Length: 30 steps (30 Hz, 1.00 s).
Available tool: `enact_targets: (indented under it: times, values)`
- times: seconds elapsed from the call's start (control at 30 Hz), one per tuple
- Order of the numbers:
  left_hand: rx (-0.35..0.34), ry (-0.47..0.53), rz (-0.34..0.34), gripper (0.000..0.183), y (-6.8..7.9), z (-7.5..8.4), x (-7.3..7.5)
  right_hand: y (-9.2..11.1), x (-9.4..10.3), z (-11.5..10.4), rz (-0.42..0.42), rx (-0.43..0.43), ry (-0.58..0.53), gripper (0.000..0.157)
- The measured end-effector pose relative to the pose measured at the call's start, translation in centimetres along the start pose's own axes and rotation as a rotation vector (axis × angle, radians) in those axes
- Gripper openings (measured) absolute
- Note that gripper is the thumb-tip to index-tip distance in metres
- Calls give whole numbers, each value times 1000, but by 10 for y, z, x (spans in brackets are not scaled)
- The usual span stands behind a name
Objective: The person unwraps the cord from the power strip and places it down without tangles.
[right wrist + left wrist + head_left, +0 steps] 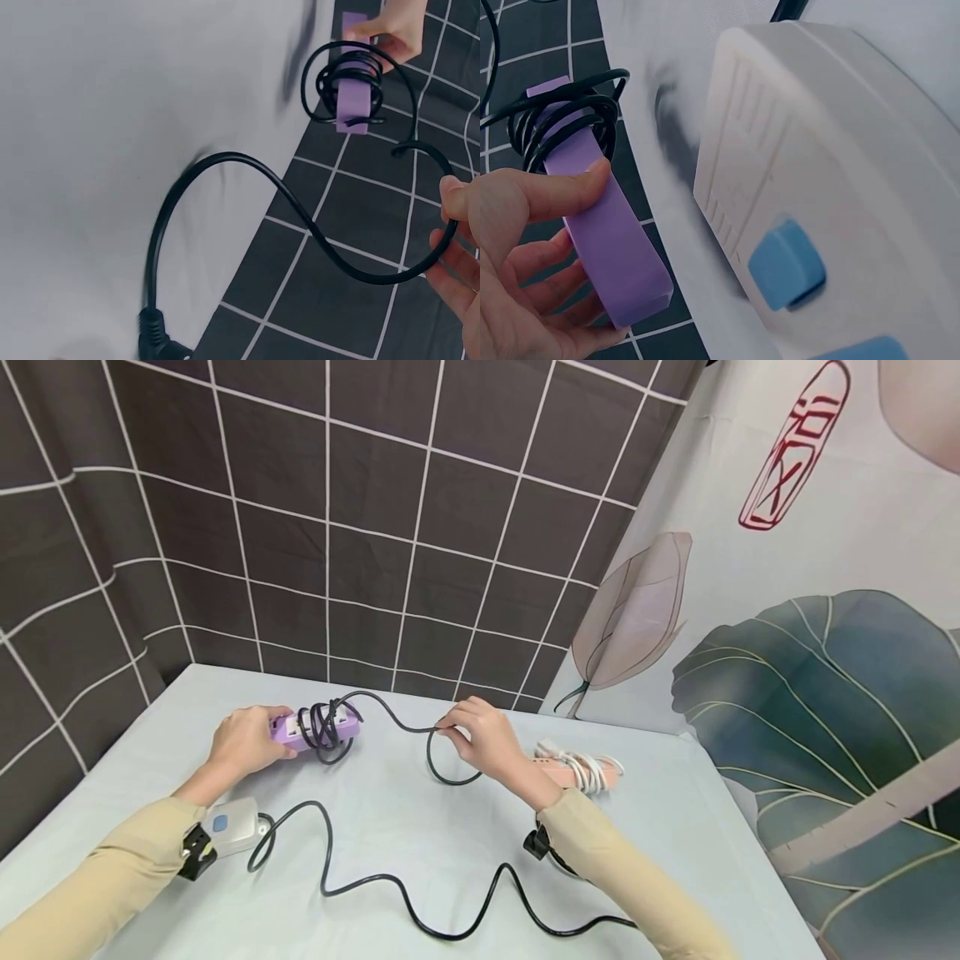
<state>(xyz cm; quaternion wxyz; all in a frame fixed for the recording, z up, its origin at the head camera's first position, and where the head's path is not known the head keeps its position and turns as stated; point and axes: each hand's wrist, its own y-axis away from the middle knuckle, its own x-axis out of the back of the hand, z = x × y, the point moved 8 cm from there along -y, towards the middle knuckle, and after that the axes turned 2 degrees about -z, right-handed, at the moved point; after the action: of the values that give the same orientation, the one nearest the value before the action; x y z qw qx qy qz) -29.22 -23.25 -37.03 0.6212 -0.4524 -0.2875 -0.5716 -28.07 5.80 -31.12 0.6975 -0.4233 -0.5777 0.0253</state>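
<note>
My left hand [243, 742] grips one end of a purple power strip [348, 728], thumb on one face and fingers on the other side. A black cord [564, 94] is wound in several loops around the strip's other end. From those loops the cord stretches over to my right hand [483, 739], which pinches it between thumb and fingertips. Beyond the pinch the cord hangs in a curve, and in the right wrist view it runs down to a black plug [154, 334] at the lower edge.
Near my left wrist lies a white box [232, 828] with blue buttons; a black cable [386, 877] snakes from it across the white table [390, 827]. Behind my right forearm sits an orange power strip [557, 772] wrapped in white cord [592, 774]. A dark checked curtain [375, 527] hangs behind.
</note>
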Motion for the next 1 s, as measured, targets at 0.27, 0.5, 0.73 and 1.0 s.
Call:
enact_targets:
  times: [0.27,0.5,0.73,1.0]
  values:
    - [5,12,9,64,2,-1,1,12,-3,12,-23,-3,27,4]
    - [-1,13,20,62,4,-1,3,18,-11,26,-71,-43,49,2]
    - [-2,13,29,63,6,-1,5,21,-22,41,-107,-111,65,5]
    - [-9,6,27,63,8,1,6,22,-37,65,-193,-253,40,6]
